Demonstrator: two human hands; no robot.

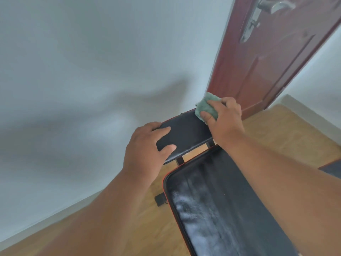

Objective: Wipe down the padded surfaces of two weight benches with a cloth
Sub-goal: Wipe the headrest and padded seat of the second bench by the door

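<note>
So the bench here is black padded vinyl with a thin red trim, and it's in two parts: a small seat pad (186, 134) further away and a long back pad (227, 206) running toward the bottom of the view, with a gap between them where you can see the frame posts and the floor. The left hand (147, 145) is wrapped over the near-left end of the small pad, thumb on top and fingers curled over the far edge, gripping it. The right hand (224, 117) is at the far right corner of that same pad, fingers and thumb clamped on a bunched-up green cloth (205, 106) that's pressed against the pad's corner. The long pad has a whitish, streaky sheen down its left half, can't tell if that's moisture or just glare. Behind it all there's a plain white wall (92, 61), a dark red door (267, 58) with a metal lever handle (273, 6) up top, and a light wood floor (276, 135). Small black thing (160, 199) on the floor beside the bench, too blurry to identify.
</note>
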